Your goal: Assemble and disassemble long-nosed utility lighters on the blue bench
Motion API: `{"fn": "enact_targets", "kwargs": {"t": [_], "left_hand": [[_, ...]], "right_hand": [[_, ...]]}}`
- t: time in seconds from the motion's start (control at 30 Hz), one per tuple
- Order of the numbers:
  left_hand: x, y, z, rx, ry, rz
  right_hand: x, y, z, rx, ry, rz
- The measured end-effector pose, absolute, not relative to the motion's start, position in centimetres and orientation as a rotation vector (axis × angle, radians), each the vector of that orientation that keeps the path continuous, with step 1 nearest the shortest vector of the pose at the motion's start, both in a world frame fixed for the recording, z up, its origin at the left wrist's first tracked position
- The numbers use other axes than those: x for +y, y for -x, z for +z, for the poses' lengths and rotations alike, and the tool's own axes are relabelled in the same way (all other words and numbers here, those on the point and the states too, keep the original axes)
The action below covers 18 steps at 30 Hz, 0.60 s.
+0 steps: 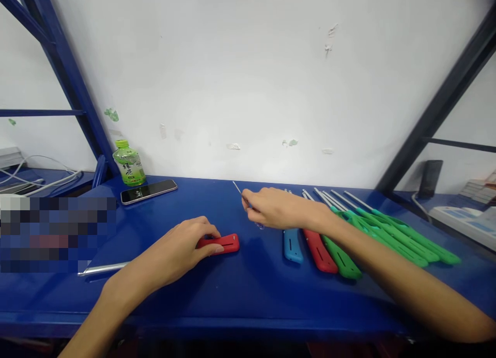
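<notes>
Lying on the blue table is a red long-nosed lighter (229, 243), its handle slotted and its metal tube running left beneath my forearm. My left hand (197, 239) grips the handle with thumb and fingers. Above and to the right, my right hand (267, 208) is closed round what looks like a screwdriver (237, 187); the thin metal shaft points up and left, and a bit of clear purplish handle shows under the palm. Below my right forearm lie a blue lighter (293, 247), another red lighter (322, 254) and a green lighter (344, 260), partly covered by the arm.
Several green lighters (403, 239) lie fanned out at the right. At the back left stand a green tea bottle (129, 164) and a phone (149, 191). A white wall (232, 89) rises behind the table (232, 301). Blue metal frames (70, 74) flank both sides.
</notes>
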<state>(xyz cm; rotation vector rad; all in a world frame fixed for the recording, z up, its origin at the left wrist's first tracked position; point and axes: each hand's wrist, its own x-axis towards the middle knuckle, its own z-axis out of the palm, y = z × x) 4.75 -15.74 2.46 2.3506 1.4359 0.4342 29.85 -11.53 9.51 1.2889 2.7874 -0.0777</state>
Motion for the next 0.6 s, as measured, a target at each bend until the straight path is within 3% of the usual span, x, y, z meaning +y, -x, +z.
{"fn": "enact_targets", "kwargs": {"t": [0.27, 0.43, 0.6], "left_hand": [[-15.7, -4.6, 2.4, 1.410, -2.368, 0.433], [-15.5, -4.4, 2.1, 1.458, -2.368, 0.443], [-15.7, -5.4, 2.9, 1.359, -2.428, 0.717]], "right_hand": [[-11.9, -31.1, 11.2, 2.976, -1.064, -0.201], [-11.8, -31.3, 12.6, 3.209, -1.160, -0.277], [-11.8, -31.0, 12.7, 3.384, -1.190, -0.430]]}}
